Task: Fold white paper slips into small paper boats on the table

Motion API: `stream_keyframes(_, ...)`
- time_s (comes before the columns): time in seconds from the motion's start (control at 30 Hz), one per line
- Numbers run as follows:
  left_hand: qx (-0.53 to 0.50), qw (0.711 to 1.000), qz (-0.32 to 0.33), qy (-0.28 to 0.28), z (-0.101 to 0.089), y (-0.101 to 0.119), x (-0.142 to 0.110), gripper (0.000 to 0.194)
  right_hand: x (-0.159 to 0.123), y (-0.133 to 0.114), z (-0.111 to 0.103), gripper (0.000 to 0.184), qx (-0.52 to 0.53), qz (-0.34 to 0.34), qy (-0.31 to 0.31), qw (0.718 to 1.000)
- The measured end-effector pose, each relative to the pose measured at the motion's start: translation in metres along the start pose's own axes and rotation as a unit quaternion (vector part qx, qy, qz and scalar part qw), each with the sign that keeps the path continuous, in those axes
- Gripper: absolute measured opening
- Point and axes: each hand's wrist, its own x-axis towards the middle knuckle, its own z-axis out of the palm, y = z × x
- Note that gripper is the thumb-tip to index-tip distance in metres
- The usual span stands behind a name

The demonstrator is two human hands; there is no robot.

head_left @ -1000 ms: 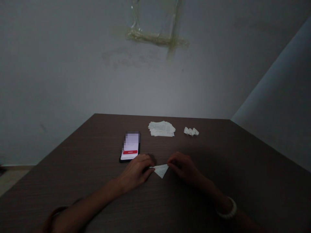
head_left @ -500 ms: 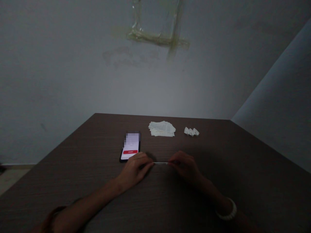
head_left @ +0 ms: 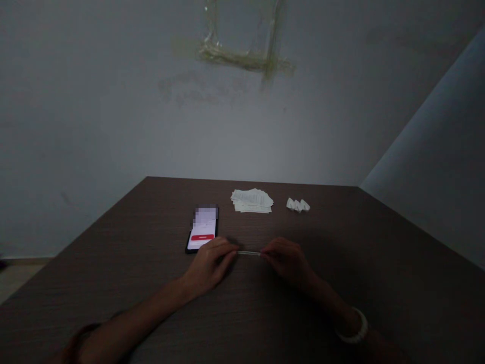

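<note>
A small piece of white paper [head_left: 249, 253], folded flat so that only a thin pale strip shows, lies on the dark wooden table [head_left: 151, 237] between my hands. My left hand [head_left: 210, 263] pinches its left end with curled fingers. At its right end, my right hand [head_left: 286, 258] does the same; a white bangle sits on that wrist. Both hands rest low on the table surface.
A phone [head_left: 203, 228] with a lit screen lies just beyond my left hand. Farther back are a loose stack of printed paper slips [head_left: 252, 200] and a few small folded white pieces [head_left: 298, 205]. A grey wall with old tape marks rises behind the table.
A second ago the paper showed as a white triangle pointing toward me. It has been folded up flat into a thin strip; both hands stayed at its ends and shifted slightly away.
</note>
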Motion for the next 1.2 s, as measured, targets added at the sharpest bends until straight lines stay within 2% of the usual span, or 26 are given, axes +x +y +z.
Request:
stream_keyframes(0.2,-0.002,1.000,0.016,0.006,0.000,0.003,0.002,0.020,0.001,-0.004,0.000,0.006,0.005,0.019,0.006,1.000)
stream_keyframes(0.47,0.012,0.999,0.031,0.022,0.003,-0.001,0.000,0.018,0.000,-0.010,0.006,0.011,-0.002,0.076,0.000,0.997)
stream_keyframes(0.7,0.066,0.993,0.046,0.087,0.006,0.001,-0.001,0.017,0.003,-0.019,0.014,0.036,0.054,0.128,-0.029,0.990)
stream_keyframes(0.87,0.114,0.986,0.052,0.112,0.012,-0.001,0.000,0.022,0.003,-0.019,0.022,0.051,0.072,0.158,-0.069,0.982)
stream_keyframes(1.03,0.098,0.987,0.060,0.111,0.016,-0.005,0.000,0.021,0.004,-0.022,0.022,0.048,0.069,0.147,-0.091,0.983)
stream_keyframes(1.2,0.052,0.994,0.036,0.093,0.017,-0.007,0.003,0.025,0.006,-0.025,0.021,0.041,0.072,0.141,-0.098,0.983)
